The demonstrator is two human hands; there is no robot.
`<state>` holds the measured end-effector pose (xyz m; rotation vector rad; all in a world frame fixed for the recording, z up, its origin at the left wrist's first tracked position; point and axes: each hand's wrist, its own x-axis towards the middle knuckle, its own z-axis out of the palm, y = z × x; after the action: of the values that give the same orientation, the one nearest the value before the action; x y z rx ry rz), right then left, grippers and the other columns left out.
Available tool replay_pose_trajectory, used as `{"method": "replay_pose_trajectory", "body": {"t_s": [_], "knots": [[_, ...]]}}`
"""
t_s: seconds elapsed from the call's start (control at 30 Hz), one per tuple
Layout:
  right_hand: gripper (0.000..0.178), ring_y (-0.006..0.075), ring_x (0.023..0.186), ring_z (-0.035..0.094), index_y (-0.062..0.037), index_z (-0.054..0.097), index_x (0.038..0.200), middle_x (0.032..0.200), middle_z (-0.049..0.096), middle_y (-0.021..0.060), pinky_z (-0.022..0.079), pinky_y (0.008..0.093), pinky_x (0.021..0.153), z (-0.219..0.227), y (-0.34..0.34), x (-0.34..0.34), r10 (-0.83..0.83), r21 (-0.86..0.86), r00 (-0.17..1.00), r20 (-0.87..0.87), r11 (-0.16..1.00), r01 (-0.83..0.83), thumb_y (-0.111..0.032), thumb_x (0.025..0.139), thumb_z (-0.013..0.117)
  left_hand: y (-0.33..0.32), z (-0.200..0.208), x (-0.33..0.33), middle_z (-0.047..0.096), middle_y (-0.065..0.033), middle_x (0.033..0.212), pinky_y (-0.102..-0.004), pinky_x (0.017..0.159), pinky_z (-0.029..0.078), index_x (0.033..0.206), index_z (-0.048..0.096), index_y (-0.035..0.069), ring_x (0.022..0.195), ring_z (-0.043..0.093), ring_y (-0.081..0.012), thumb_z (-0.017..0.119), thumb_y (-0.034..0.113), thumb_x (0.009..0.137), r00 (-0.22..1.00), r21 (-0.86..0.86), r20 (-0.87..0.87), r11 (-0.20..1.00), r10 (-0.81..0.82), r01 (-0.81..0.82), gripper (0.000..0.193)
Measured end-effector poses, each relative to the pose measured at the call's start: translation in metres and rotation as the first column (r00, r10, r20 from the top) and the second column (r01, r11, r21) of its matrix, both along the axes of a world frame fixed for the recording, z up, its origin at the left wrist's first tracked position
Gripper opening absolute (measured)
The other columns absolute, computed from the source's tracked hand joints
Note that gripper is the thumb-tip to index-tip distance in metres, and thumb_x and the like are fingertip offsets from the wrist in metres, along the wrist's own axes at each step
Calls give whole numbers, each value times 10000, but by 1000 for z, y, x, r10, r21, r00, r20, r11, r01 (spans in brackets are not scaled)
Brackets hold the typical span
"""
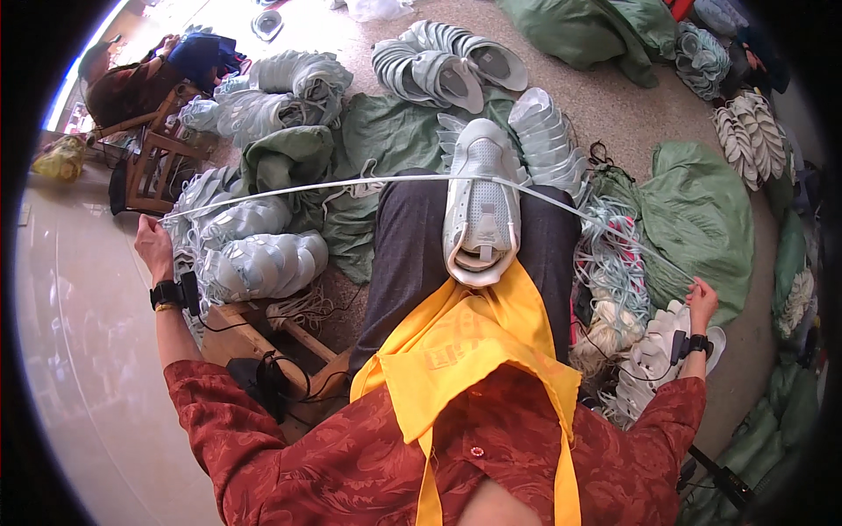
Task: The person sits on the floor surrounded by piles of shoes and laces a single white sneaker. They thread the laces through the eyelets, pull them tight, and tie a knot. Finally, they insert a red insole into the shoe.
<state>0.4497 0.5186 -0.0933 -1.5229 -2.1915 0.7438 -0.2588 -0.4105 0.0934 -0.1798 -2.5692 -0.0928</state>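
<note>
Pale shoe [481, 197] rests on the lap at centre, lace [307, 188] threaded through it and drawn taut so it seats, left hand [154, 248] at nine o'clock and right hand [702, 302] at four o'clock, fingers pinching its ends.

A pale grey-blue sneaker [481, 206] lies midway between the two hands, toe pointing away, opening facing up; a white shoelace [298, 188] runs through its upper part and is stretched taut, one end pinched in the left hand [154, 248], the other in the right hand [702, 302].
</note>
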Motion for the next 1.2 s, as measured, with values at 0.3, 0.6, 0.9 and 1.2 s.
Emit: {"method": "replay_pose_trajectory", "body": {"t_s": [0.3, 0.6, 0.9, 1.2], "knots": [[261, 176, 724, 722, 34, 727, 1150, 928, 741, 133, 621, 300, 638, -4, 16, 40, -32, -38, 997, -72, 999, 29, 69, 969, 543, -28, -7, -15, 730, -177, 884, -471, 764, 554, 978, 635, 51, 848, 721, -382, 606, 115, 941, 998, 52, -30, 997, 64, -62, 79], [187, 176, 679, 736, 32, 739, 1070, 845, 738, 133, 610, 305, 586, 9, 14, 23, -78, 1, 993, 87, 997, 78, 32, 942, 603, -56, -9, -25, 771, -103, 833, -408, 770, 578, 980, 668, 72, 818, 758, -293, 603, 147, 920, 978, 184, -61, 965, 198, -184, 115], [155, 178, 607, 722, 35, 744, 1026, 732, 714, 114, 598, 313, 544, 6, 25, 47, -87, 92, 996, 35, 992, 83, -19, 946, 622, -55, -2, -31, 766, -90, 819, -373, 740, 585, 1002, 657, 60, 735, 761, -224, 598, 155, 949, 984, 206, -30, 964, 175, -165, 124], [232, 155, 558, 683, 18, 743, 937, 726, 707, 90, 556, 305, 515, 14, 48, 0, 16, -11, 996, 91, 1000, -15, -184, 1006, 654, 7, 22, -48, 759, -107, 903, -394, 787, 561, 988, 704, 62, 860, 738, -253, 651, 199, 961, 999, 50, 19, 998, -26, 25, 149]]}}
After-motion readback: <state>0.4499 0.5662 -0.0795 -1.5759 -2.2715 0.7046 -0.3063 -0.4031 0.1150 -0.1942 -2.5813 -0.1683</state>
